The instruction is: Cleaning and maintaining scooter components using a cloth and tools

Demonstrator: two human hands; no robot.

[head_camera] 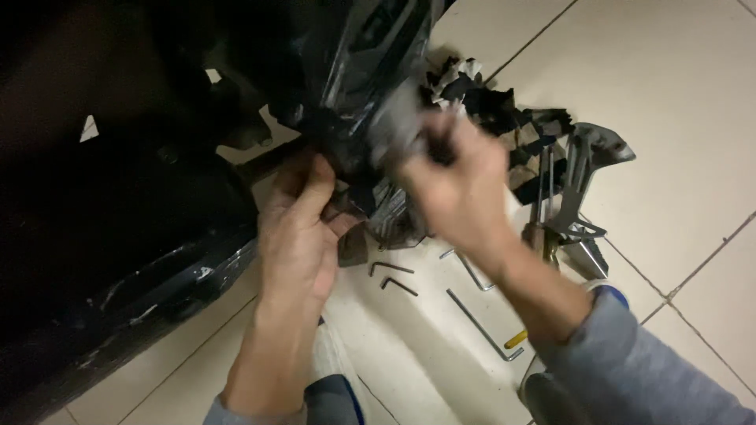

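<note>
Pale tiled floor (677, 94), dark machine body (118, 197) at left.
Left hand (303, 228) and right hand (457, 185) both closed on black plastic wrapping (362, 86); hex keys (472, 307) lying near, pliers (579, 189) at right.

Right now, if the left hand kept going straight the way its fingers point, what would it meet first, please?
The left hand points up and away from the person, and its fingertips already touch the dark, glossy machine part above it. That part would be first, though blur and poor depth make the exact contact uncertain.
</note>
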